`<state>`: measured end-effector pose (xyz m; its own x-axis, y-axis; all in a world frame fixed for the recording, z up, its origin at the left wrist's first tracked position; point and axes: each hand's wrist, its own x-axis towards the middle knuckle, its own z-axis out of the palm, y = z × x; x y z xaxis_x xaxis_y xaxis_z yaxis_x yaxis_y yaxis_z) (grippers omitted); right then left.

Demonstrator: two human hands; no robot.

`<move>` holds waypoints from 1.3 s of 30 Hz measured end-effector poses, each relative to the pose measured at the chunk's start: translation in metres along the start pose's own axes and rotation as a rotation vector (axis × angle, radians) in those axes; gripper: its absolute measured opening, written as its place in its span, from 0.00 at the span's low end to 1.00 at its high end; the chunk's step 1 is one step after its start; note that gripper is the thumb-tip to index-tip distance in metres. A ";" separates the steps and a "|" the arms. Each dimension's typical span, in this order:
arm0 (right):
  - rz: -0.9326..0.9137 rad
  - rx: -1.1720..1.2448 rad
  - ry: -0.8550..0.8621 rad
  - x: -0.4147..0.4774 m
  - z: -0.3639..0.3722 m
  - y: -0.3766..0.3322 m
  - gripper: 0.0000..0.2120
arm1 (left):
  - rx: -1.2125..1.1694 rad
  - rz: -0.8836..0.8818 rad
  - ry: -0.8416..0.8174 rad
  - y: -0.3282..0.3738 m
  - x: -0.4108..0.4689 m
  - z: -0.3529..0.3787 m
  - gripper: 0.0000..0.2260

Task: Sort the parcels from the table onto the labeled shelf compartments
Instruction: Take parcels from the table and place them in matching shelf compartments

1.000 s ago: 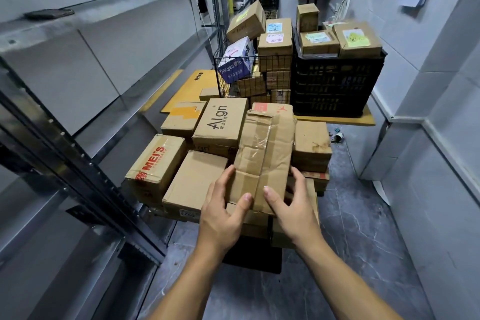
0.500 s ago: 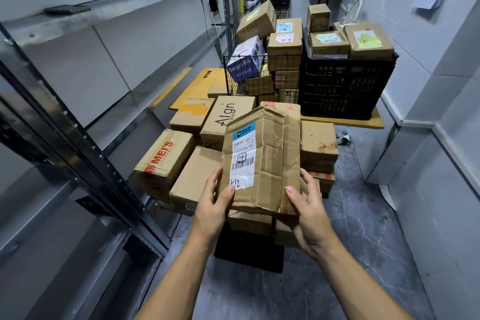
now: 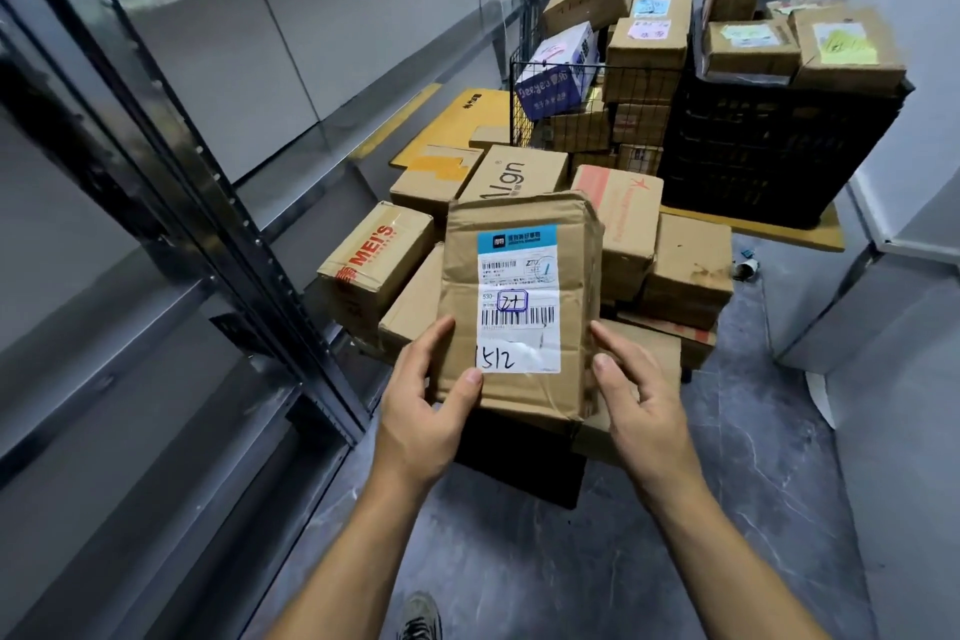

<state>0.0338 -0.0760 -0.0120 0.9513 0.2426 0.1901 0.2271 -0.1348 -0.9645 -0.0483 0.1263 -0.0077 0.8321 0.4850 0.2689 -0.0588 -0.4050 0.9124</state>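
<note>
Parcel (image 3: 519,307) held up, label facing; left hand (image 3: 421,416) and right hand (image 3: 639,411) fingers grip its sides. Step: reading label. Next: find matching shelf (image 3: 291,83) spot.

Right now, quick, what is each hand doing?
Left hand: grips the parcel at its lower left edge.
Right hand: holds the same parcel at its lower right edge.

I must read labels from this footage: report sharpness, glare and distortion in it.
Head view: the label on the held parcel is sharp and glare-free, 1512 legible; labels on boxes atop the black crate are too soft to read; the wide lens slants the shelf upright.
</note>
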 end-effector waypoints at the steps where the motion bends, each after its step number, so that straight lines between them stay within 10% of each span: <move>1: 0.014 -0.001 -0.028 0.000 0.001 -0.005 0.16 | 0.029 0.018 0.026 -0.001 -0.003 -0.003 0.24; 21: -0.047 0.054 -0.348 -0.074 0.104 -0.064 0.35 | 0.308 0.050 0.353 0.014 -0.112 -0.106 0.26; 39: 0.054 0.457 -1.025 -0.392 0.263 -0.145 0.31 | 0.588 -0.260 0.837 0.062 -0.470 -0.304 0.28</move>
<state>-0.4266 0.1009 0.0049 0.2892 0.9511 0.1087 -0.1077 0.1452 -0.9835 -0.6107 0.1091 0.0159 0.1215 0.9002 0.4182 0.5301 -0.4150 0.7394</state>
